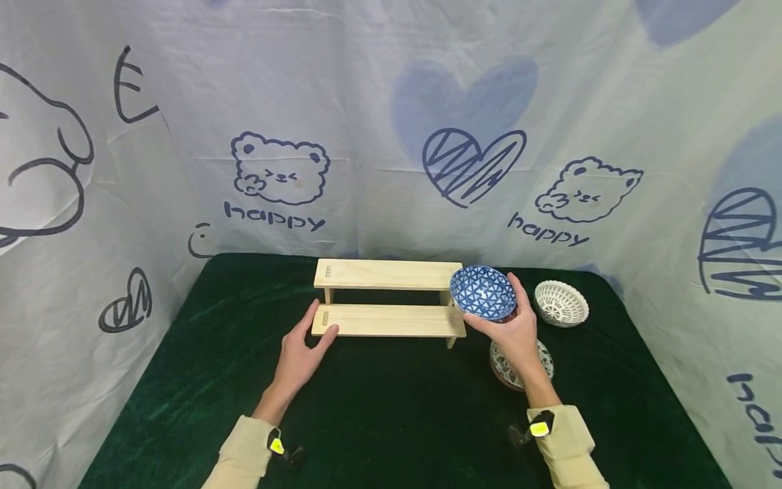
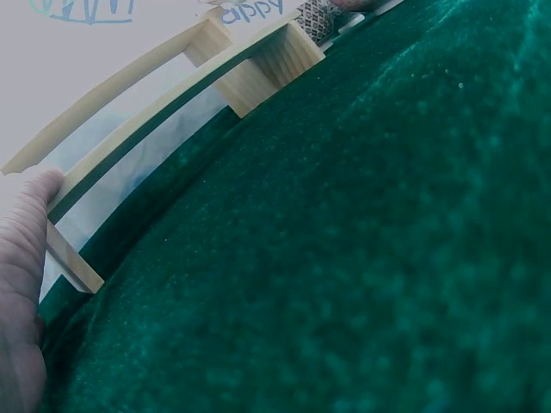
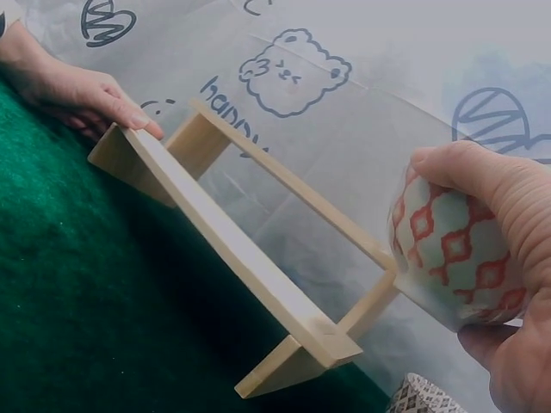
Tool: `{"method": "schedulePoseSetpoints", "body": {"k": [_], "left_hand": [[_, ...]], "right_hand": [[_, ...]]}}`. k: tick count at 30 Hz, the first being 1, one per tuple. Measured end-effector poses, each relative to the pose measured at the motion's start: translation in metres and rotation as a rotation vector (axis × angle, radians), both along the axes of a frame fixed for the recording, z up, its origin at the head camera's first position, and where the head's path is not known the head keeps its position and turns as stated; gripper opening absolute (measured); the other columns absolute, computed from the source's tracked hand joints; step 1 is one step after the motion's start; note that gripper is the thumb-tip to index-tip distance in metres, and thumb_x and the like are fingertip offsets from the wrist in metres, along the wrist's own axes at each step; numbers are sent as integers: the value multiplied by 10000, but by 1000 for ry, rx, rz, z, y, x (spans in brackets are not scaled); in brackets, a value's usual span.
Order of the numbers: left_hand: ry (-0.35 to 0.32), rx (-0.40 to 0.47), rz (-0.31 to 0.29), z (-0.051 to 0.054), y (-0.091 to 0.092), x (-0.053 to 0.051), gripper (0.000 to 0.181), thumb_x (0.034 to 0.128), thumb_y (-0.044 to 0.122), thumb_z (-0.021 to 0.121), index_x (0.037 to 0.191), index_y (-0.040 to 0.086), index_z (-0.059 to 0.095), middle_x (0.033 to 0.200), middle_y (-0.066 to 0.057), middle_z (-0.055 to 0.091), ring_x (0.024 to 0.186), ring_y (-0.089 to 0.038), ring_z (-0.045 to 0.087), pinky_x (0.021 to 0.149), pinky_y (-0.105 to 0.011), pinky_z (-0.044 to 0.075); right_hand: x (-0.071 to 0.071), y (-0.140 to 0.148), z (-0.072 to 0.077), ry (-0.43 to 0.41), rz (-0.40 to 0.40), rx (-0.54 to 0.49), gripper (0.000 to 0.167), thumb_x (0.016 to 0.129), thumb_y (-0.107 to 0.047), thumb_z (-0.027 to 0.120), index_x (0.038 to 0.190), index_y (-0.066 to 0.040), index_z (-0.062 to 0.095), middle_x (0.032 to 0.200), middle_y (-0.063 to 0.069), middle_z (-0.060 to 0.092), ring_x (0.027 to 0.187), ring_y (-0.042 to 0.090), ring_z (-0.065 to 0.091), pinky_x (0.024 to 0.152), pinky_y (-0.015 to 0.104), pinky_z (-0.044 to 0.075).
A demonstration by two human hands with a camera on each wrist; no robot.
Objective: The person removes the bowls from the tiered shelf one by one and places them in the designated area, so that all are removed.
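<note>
A two-tier wooden display shelf [image 1: 391, 320] stands on the dark green cloth. At the left end of its lower tier, my left hand [image 1: 299, 360] grips the board, with the thumb at the front edge and fingers along the end. Beside the shelf's right end, my right hand [image 1: 516, 333] holds a bowl [image 1: 482, 293] by its rim, tilted so its blue-and-white triangle-patterned inside shows. In the right wrist view the same bowl [image 3: 456, 249] has a red and pale outside pattern, with the thumb and fingers on opposite sides.
A white openwork-patterned bowl [image 1: 561, 303] sits at the back right of the cloth. Nearer, another patterned bowl [image 1: 502, 370] is partly covered by my right wrist. A printed white curtain [image 1: 366, 136] hangs behind the table.
</note>
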State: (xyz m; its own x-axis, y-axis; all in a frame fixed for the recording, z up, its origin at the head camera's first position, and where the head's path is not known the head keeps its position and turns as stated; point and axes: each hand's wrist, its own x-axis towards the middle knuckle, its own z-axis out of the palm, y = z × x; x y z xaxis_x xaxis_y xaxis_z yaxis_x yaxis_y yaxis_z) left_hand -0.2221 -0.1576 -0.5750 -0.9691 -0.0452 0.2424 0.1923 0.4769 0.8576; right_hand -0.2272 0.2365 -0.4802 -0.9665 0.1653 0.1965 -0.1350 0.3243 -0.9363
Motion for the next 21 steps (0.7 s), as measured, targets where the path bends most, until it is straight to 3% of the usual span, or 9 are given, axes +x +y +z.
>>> {"method": "schedulePoseSetpoints", "body": {"k": [21], "left_hand": [[0, 1, -8, 0, -1, 1, 801, 1003, 502, 673, 1634, 120, 359, 1660, -86, 394, 1531, -295, 372, 1247, -556, 292]], "right_hand": [[15, 30, 3, -55, -122, 38, 1116, 838, -232, 900, 1684, -227, 173, 1709, 143, 220, 1514, 405, 337, 1200, 584, 357]]}}
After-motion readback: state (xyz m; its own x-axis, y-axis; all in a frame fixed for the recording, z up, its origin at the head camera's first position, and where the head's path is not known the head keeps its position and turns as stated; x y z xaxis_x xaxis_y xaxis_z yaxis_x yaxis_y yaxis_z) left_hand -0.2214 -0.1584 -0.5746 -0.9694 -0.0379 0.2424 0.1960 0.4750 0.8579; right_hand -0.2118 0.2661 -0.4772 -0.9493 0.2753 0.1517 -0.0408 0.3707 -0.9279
